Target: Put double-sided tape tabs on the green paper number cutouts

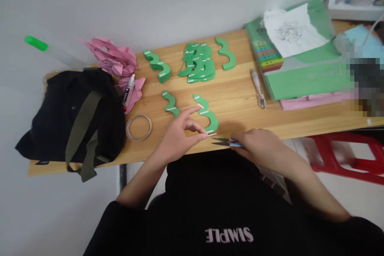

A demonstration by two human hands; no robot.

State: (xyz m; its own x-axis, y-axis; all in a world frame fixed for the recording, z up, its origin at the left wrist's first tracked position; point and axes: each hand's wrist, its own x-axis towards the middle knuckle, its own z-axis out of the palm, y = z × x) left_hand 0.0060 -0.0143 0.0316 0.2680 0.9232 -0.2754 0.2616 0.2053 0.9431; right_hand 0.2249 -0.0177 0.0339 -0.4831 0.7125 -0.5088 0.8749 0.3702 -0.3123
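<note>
Between the thumb and index finger of my left hand [180,130] is a thin white strip [212,134], probably tape, by the lower end of a wavy green paper cutout [212,119]. That cutout bears short white strips. Another green cutout [171,102] lies partly under my left hand. My right hand [259,144] is wrapped round small scissors [221,141], whose slightly parted blades point left near the table's front edge. Farther back lie a green stack [159,66], a heap of green cutouts [198,62] with white strips, and one more green piece [226,54].
A black bag [81,116] sits at left, by a tape roll [139,127], a glue tube [129,92] and crumpled pink paper [115,58]. On the right are a pen [258,88], a green folder [303,78] under white paper [295,32], and a red stool [333,154] below the wooden table [240,102].
</note>
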